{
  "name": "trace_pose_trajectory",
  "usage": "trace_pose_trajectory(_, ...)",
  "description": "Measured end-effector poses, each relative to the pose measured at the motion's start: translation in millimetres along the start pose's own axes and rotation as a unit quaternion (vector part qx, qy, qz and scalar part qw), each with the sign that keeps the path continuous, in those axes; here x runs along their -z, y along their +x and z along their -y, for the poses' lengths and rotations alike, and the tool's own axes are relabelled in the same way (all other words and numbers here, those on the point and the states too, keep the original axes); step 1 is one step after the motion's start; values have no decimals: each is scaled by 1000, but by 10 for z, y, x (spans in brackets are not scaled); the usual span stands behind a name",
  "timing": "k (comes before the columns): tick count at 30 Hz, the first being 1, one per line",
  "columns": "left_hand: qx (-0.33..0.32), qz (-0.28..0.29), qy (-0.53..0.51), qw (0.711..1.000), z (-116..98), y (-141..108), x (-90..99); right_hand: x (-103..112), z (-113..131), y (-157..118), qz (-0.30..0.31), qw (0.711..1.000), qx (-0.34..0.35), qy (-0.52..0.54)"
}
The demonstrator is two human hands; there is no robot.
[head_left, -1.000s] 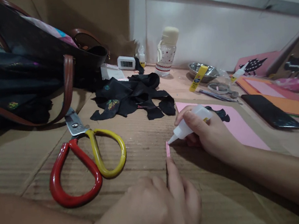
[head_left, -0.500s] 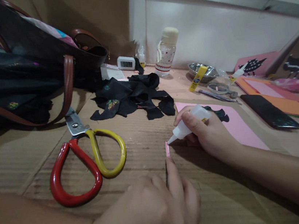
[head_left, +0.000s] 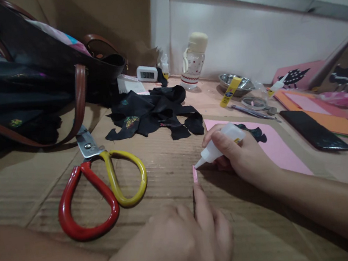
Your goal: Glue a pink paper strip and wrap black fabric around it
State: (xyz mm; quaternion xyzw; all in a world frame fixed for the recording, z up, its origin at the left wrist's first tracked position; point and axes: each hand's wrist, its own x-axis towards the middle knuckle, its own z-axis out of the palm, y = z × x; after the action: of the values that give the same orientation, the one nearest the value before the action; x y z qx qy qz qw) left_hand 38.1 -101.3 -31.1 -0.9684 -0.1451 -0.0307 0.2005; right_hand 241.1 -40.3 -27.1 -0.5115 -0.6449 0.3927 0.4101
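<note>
A small white glue bottle (head_left: 212, 149) is in my right hand (head_left: 244, 151), its fingers wrapped round the body. The narrow nozzle points down and left, its tip at the far end of a thin pink strip (head_left: 194, 174). My left hand (head_left: 182, 240) is in front, with the index fingertip on the near end of that strip, holding it against the cardboard (head_left: 160, 171). Its other fingers are curled and partly hidden. Behind the right hand lies a pink sheet (head_left: 282, 150) bearing a dark cut-out shape (head_left: 259, 135), partly covered by the hand.
Large scissors (head_left: 88, 147) with red and yellow handles lie left. Black fabric scraps (head_left: 158, 111) are ahead, near a black bag (head_left: 44, 96). At the back stand a clock (head_left: 147, 74), a bottle (head_left: 192, 61) and a metal bowl (head_left: 245, 84). A phone (head_left: 315, 129) lies right.
</note>
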Motion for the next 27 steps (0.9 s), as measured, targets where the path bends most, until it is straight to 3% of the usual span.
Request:
trace_pose_trajectory(7, 3, 13, -13, 1000, 23, 0, 46, 13, -5, -3, 0, 1000, -7, -3)
trace_pose_trajectory(13, 7, 3, -9, 1000, 20, -16, 36, 39, -26, -17, 52, 998, 45, -8)
trace_pose_trajectory(20, 3, 9, -10, 1000, 20, -11, 47, 14, -28, -13, -2, 1000, 19, 8)
trace_pose_trajectory(27, -2, 1, -7, 1000, 25, -7, 44, 40, -24, -27, 38, 997, 64, 3)
